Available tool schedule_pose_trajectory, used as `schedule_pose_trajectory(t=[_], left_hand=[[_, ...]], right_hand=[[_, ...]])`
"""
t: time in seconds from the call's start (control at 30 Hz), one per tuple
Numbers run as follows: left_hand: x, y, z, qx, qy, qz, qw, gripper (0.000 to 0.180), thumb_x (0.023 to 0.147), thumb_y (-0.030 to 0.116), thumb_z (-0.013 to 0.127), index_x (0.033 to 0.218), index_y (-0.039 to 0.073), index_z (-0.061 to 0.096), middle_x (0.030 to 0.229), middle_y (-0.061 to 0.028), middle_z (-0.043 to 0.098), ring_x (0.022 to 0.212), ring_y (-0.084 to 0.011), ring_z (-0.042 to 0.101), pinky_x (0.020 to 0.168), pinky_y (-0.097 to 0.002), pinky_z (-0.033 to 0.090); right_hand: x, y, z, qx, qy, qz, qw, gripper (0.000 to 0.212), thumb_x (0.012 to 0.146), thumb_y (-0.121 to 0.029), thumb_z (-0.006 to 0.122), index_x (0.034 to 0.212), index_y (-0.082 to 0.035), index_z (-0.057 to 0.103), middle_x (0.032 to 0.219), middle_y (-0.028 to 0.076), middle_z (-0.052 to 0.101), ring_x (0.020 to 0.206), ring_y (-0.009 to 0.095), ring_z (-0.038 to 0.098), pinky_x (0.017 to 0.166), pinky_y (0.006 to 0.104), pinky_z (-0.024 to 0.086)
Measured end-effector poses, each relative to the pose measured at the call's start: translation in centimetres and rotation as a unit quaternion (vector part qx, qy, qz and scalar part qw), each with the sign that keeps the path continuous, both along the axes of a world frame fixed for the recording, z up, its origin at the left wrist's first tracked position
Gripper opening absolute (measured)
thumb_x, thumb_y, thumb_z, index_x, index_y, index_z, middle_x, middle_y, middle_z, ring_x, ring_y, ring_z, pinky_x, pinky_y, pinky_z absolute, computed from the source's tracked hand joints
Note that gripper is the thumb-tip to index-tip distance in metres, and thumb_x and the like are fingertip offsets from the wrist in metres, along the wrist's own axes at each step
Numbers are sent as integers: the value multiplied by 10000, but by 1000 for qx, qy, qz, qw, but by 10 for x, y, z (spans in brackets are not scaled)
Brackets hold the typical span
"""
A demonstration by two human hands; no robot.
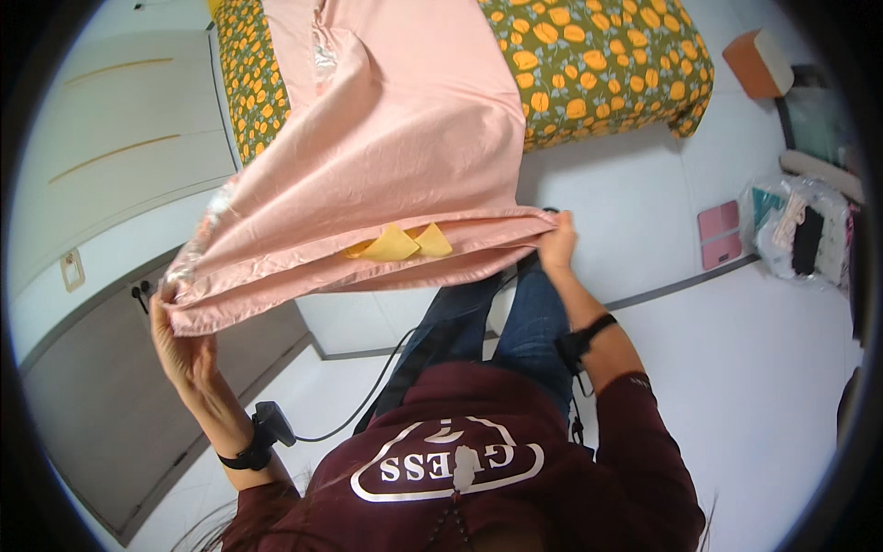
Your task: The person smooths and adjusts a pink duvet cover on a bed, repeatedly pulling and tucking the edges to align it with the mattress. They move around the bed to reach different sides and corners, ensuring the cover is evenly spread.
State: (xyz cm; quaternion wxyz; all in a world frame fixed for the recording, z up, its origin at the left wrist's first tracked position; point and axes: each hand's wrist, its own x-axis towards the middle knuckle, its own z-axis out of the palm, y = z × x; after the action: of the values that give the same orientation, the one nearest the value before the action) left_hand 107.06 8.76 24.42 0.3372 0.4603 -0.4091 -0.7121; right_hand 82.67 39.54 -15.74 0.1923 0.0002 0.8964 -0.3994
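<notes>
A long pink fabric cover [395, 147] stretches from the bed toward me, its hem side pulled wide. Along the near edge its two layers part into a long slit. Two pointed yellow cloth flaps [405, 243] stick out of that slit near its middle; the rest of the yellow piece is hidden inside. My left hand [187, 348] grips the cover's left corner, fingers partly behind the fabric. At the opposite corner, my right hand [557, 245] pinches the edge. A shiny patterned strip [210, 216] runs along the cover's left side.
Olive bedding with yellow fruit print [598, 64] covers the bed at the far side. A pink flat panel [719, 235], a clear plastic bag of clothes [798, 225] and an orange-and-white box [759, 64] are at right. A dark cable [375, 401] runs from my left wrist device [268, 429].
</notes>
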Motion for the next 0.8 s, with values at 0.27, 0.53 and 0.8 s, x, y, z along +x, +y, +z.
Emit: schedule_pose_trajectory(t=[0.27, 0.53, 0.8], left_hand=[[129, 39, 2, -24, -46, 59, 997, 231, 890, 182, 493, 1009, -3, 562, 1021, -107, 601, 929, -184, 590, 820, -327, 497], [183, 138, -128, 139, -196, 29, 970, 151, 824, 154, 581, 865, 15, 625, 778, -19, 621, 636, -82, 570, 541, -199, 454], [129, 157, -222, 276, -244, -103, 924, 117, 756, 73, 631, 802, -33, 635, 697, -40, 612, 547, -82, 520, 489, -203, 405]], right_hand=[[-125, 112, 327, -154, 320, 110, 928, 186, 789, -56, 588, 937, 41, 529, 917, 87, 555, 810, 146, 545, 760, 279, 455], [-74, 157, 298, 12, 274, 183, 944, 184, 802, -99, 611, 881, 19, 493, 743, 85, 541, 678, 132, 514, 626, 254, 436], [-78, 196, 228, 50, 150, 183, 970, 110, 812, -36, 557, 822, -8, 451, 596, 72, 529, 528, 150, 515, 502, 269, 420]])
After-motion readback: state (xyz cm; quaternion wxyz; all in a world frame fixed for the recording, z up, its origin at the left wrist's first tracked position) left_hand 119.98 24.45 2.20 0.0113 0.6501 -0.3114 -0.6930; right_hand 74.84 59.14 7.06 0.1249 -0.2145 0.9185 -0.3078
